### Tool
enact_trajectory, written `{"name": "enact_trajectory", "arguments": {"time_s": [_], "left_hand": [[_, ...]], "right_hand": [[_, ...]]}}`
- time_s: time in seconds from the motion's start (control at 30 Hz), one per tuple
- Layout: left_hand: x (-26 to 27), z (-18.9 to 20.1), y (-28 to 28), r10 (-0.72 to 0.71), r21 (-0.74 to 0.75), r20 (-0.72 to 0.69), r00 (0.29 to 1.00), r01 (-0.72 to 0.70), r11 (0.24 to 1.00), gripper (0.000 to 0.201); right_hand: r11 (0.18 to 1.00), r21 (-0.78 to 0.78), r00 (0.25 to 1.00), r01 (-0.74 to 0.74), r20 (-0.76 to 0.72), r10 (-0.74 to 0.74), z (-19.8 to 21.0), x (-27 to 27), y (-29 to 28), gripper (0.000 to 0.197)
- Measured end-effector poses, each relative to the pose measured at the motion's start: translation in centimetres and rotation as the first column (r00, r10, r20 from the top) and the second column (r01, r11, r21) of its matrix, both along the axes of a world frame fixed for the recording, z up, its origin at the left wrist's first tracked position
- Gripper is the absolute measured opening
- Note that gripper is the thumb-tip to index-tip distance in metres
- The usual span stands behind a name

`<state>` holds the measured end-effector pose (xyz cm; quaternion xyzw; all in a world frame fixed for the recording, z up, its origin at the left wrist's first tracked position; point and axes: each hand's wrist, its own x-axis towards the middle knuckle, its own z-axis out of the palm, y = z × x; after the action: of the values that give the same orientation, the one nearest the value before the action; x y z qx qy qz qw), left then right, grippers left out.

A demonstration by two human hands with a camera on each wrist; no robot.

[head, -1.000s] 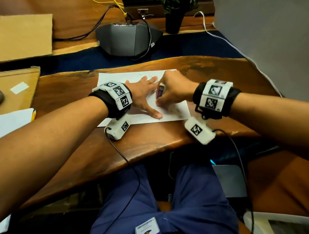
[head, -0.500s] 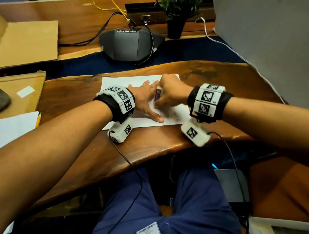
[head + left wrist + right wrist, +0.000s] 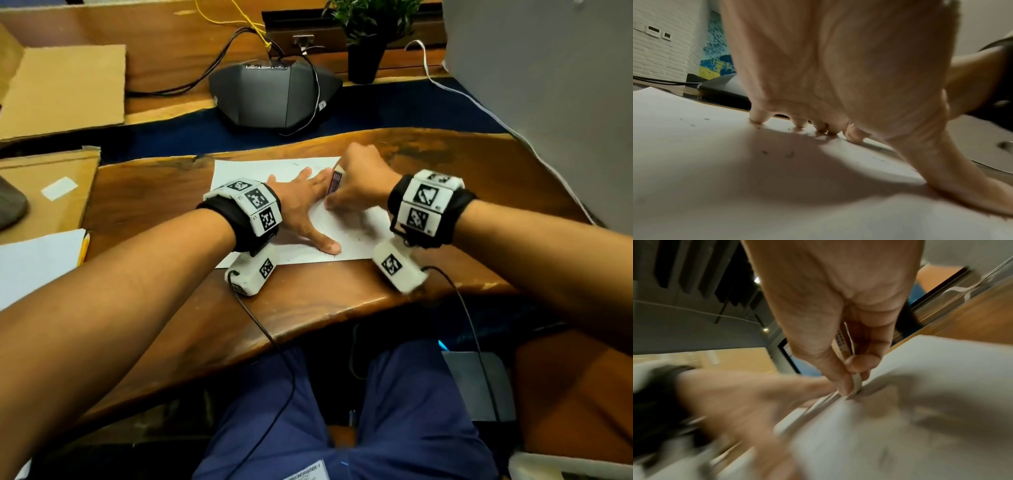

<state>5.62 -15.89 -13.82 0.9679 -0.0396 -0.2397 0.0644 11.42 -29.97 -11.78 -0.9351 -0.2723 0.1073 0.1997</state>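
Observation:
A white sheet of paper (image 3: 356, 236) lies on the wooden desk (image 3: 445, 164). My left hand (image 3: 301, 209) lies flat on it with fingers spread and thumb stretched toward me, holding it down; the left wrist view shows the fingertips (image 3: 758, 116) pressing the paper (image 3: 735, 186). My right hand (image 3: 359, 178) pinches a white eraser in a dark printed sleeve (image 3: 335, 181) between thumb and fingers. The eraser's lower end (image 3: 856, 382) touches the paper (image 3: 920, 402) just right of my left fingers. Small dark crumbs (image 3: 789, 154) dot the sheet.
A black conference device (image 3: 274, 92) with cables sits behind the desk, a potted plant (image 3: 366, 41) to its right. Cardboard pieces (image 3: 61, 89) lie at the left, a white pad with a yellow pencil (image 3: 84, 246) near my left forearm. A grey panel (image 3: 548, 85) stands at right.
My right hand has shifted the eraser slightly up the page beside the left fingers. The left hand stays pressed flat. The head view has tilted a little.

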Motion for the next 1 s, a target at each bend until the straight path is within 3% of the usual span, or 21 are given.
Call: {"name": "enact_trajectory", "arguments": {"time_s": [0.1, 0.23, 0.37, 0.47, 0.57, 0.67, 0.83, 1.0], "left_hand": [[0.3, 0.0, 0.1, -0.013, 0.009, -0.025, 1.0, 0.013, 1.0, 0.137], [0.3, 0.2, -0.1, -0.023, 0.074, -0.052, 0.998, 0.027, 0.997, 0.134], [0.4, 0.5, 0.3, -0.057, 0.062, -0.068, 0.996, 0.061, 0.996, 0.131], [0.4, 1.1, 1.2, -0.11, 0.027, -0.08, 0.991, 0.113, 0.993, 0.123], [-0.2, 1.6, 1.8, -0.128, -0.015, -0.088, 0.988, 0.127, 0.992, 0.11], [-1.1, 1.7, 2.0, -0.04, 0.038, -0.073, 0.997, 0.043, 0.998, 0.102], [-2.7, 1.5, 0.2, 0.076, 0.151, -0.135, 0.988, -0.055, 0.987, 0.11], [-4.2, 0.9, -4.4, -0.112, 0.006, -0.165, 0.98, 0.114, 0.993, 0.103]], "right_hand": [[0.996, -0.007, 0.989, -0.084, -0.12, 0.082, -0.3, -1.3, -0.6, 0.028], [0.997, -0.014, 0.996, 0.074, -0.057, -0.075, 1.5, 2.6, -1.5, 0.05], [0.995, 0.051, 0.964, 0.084, -0.259, -0.068, 1.1, 4.5, -3.1, 0.031], [0.992, 0.066, 0.94, 0.109, -0.332, -0.081, 0.9, 4.5, -4.0, 0.031], [0.996, 0.014, 0.945, 0.093, -0.316, -0.084, 0.6, 4.0, -4.2, 0.028], [0.995, 0.005, 0.954, 0.103, -0.284, -0.098, 0.2, 4.1, -4.2, 0.029], [0.994, -0.031, 0.953, 0.109, -0.282, -0.113, 0.5, 4.1, -3.8, 0.029], [0.994, -0.029, 0.951, 0.109, -0.289, -0.113, 0.5, 4.1, -3.8, 0.03]]}}
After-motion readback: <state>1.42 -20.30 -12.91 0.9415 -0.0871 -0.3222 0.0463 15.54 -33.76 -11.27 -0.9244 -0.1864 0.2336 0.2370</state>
